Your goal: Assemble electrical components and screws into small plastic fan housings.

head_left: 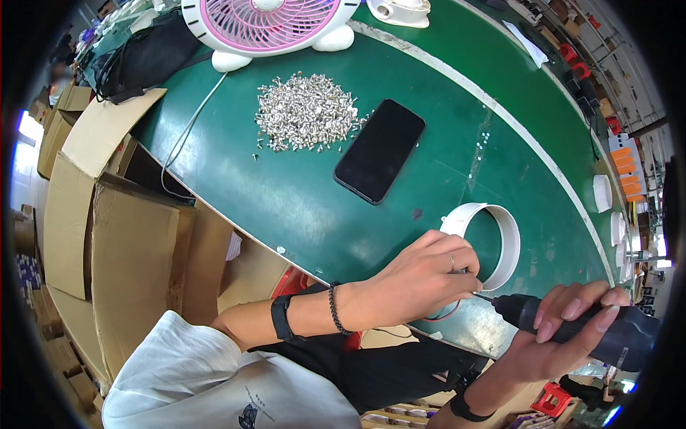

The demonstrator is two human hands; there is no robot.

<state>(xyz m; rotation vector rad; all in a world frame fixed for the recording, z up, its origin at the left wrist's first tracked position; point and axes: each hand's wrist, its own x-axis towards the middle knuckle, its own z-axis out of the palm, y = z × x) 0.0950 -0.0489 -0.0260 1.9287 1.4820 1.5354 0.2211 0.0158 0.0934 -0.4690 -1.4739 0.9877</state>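
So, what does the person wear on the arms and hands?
Both forearms are bare. The left hand has a thin ring on one finger; its wrist carries a black beaded bracelet and a black band. The right hand has a black wristband.

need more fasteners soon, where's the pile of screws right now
In the head view the pile of silver screws lies on the green table, toward the far side, just left of the black phone and below the pink fan.

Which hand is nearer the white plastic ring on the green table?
Left. The left hand is at the white ring's near-left rim, fingertips about touching it. The right hand grips a dark electric screwdriver below and right of the ring, clear of it.
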